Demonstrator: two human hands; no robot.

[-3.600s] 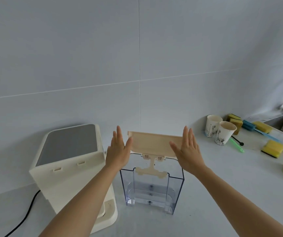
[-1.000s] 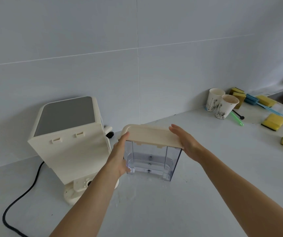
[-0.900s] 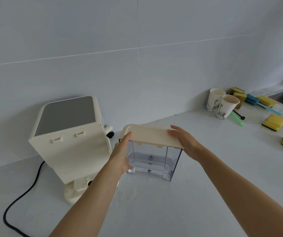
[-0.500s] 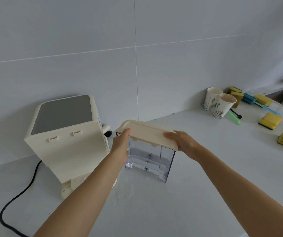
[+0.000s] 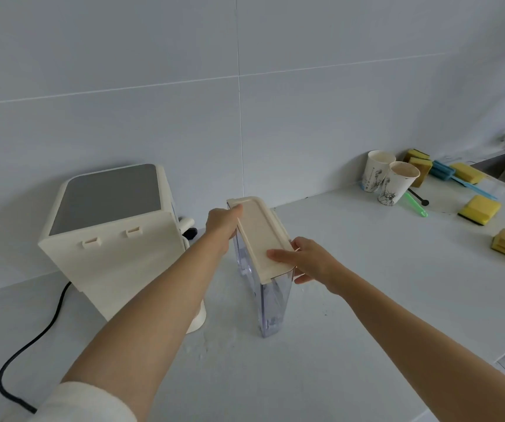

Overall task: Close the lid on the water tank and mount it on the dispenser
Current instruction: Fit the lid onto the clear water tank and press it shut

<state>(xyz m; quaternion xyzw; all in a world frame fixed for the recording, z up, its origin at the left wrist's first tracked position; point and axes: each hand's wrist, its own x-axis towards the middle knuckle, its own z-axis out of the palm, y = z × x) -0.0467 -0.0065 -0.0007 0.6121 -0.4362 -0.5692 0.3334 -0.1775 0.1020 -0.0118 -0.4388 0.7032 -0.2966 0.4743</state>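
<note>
Your left hand (image 5: 222, 222) grips the far end of the water tank (image 5: 271, 303); your right hand (image 5: 307, 261) clasps the near end, thumb on the cream lid (image 5: 262, 236), which lies flat on top. The tank appears lifted slightly off the counter (image 5: 367, 284), though contact is hard to judge. It sits just right of the dispenser (image 5: 114, 236), apart from it.

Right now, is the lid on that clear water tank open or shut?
Shut: the cream lid lies flat along the top of the clear tank, with both hands gripping its ends.
</note>
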